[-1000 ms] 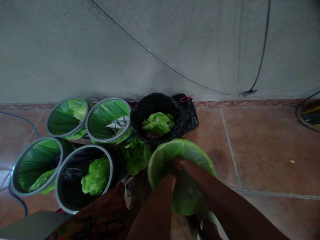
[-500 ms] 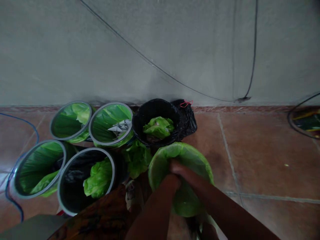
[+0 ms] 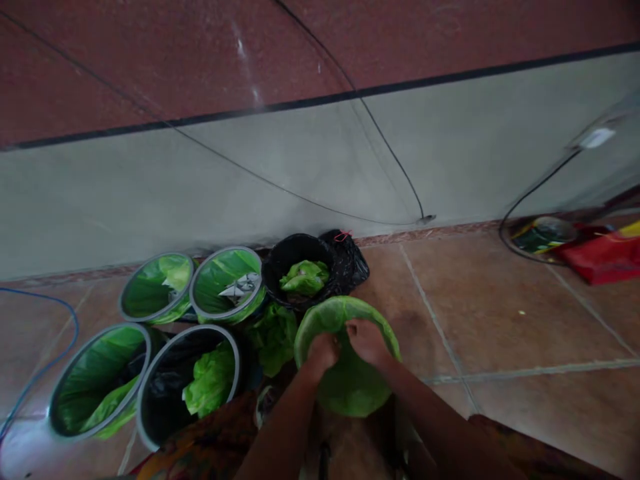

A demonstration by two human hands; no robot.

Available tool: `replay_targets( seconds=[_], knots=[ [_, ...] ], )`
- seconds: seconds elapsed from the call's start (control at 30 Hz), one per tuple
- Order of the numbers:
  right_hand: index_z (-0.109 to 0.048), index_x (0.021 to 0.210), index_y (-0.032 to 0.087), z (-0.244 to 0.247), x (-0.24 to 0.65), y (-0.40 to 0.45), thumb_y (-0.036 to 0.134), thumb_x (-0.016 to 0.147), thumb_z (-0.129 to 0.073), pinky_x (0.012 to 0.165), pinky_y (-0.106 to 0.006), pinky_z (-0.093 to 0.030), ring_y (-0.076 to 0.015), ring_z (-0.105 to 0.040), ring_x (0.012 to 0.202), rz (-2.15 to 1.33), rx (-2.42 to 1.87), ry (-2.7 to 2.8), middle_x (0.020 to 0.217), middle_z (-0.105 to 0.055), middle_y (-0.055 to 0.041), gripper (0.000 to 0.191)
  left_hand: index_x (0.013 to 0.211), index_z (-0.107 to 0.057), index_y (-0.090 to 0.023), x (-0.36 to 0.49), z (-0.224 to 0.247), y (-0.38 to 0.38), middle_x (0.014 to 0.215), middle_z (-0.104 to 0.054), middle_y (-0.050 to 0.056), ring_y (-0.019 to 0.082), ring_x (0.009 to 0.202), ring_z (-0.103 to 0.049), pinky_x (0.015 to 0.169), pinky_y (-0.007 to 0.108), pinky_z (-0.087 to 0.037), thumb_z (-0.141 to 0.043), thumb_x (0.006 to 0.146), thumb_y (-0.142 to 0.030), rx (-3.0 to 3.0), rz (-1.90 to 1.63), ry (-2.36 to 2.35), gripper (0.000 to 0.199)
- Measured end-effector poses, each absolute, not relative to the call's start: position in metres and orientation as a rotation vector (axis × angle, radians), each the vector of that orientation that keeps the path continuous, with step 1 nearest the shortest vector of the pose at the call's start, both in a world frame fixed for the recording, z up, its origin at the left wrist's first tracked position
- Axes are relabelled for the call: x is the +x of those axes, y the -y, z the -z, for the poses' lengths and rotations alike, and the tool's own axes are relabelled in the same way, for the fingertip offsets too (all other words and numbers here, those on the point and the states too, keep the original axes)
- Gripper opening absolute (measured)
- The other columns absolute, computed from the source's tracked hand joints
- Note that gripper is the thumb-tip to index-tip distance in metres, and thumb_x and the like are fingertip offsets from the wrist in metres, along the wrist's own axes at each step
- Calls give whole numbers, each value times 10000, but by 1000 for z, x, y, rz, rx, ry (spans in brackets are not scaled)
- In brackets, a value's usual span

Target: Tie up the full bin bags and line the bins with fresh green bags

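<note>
A bin lined with a pale green plastic bag (image 3: 353, 393) stands right in front of me, its liner folded over the rim. Both my hands are inside its mouth. My left hand (image 3: 324, 350) is curled closed by the left inner side, against the green liner. My right hand (image 3: 367, 340) is also closed, its fingers bent onto the liner near the far inner side. The two hands are slightly apart, and their fingertips are partly hidden.
To the left stand several grey-rimmed bins (image 3: 233, 250) with green or black liners. A black-lined bin (image 3: 273, 263) holding a crumpled green bag (image 3: 305, 277) is by the wall. A blue cable (image 3: 75, 327) lies far left, a red object (image 3: 600, 257) far right.
My hands have moved apart and higher inside the green-lined bin; before, they were together, deeper in. The view has tilted up and right, showing the red upper wall and red object.
</note>
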State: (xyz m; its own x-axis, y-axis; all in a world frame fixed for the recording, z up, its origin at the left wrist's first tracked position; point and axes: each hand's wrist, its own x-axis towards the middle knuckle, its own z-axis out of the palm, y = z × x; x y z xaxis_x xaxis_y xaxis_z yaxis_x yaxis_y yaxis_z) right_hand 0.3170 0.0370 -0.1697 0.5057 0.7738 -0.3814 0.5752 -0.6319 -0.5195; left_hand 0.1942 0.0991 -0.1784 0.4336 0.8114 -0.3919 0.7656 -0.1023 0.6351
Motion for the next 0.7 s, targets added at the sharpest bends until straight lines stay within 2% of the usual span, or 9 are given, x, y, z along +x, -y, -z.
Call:
replay_targets(
  seconds=[0.1,0.17,0.27,0.4,0.57,0.7],
  knots=[
    [-613,1241,159,158,341,-47,303,936,-375,918,-305,-427,-241,-620,1076,-563,-2524,1030,1174,-668,-135,412,1041,-674,-116,190,162,-112,945,-704,142,283,950,-668,843,362,-497,-436,896,-262,2110,-247,-1580,315],
    [-554,1310,145,160,359,-54,347,935,-413,940,-289,-415,-233,-597,1126,-514,-2544,1054,1225,-645,-143,449,1150,-627,-98,186,159,-127,1076,-681,181,281,1056,-630,915,371,-467,-404,922,-330,2189,-318,-1731,394],
    [-550,1310,125,177,376,-59,373,935,-440,894,-270,-429,-222,-625,1076,-738,-2561,1179,1158,-675,-156,463,1071,-664,-80,180,167,-148,1034,-696,209,284,1018,-648,873,347,-465,-357,948,-392,2163,22,-1706,454],
    [-609,1216,115,204,380,-47,335,937,-444,874,-268,-421,-222,-630,1042,-842,-2589,1320,1123,-686,-159,391,979,-689,-141,173,187,-155,1031,-715,160,242,990,-668,815,284,-456,-308,973,-403,2184,258,-1543,462],
    [-545,1286,121,217,383,-23,263,919,-459,816,-271,-420,-219,-638,976,-893,-2530,1405,1088,-694,-156,402,1129,-594,-153,165,202,-138,952,-714,127,240,931,-680,755,284,-469,-442,934,-362,2297,395,-1536,324],
    [-507,1308,118,221,384,-15,249,909,-462,799,-267,-409,-218,-626,986,-924,-2496,1327,1102,-681,-167,422,1178,-515,-120,164,206,-128,960,-678,162,272,926,-673,731,316,-475,-439,926,-256,2322,411,-1561,296]
  ],
)
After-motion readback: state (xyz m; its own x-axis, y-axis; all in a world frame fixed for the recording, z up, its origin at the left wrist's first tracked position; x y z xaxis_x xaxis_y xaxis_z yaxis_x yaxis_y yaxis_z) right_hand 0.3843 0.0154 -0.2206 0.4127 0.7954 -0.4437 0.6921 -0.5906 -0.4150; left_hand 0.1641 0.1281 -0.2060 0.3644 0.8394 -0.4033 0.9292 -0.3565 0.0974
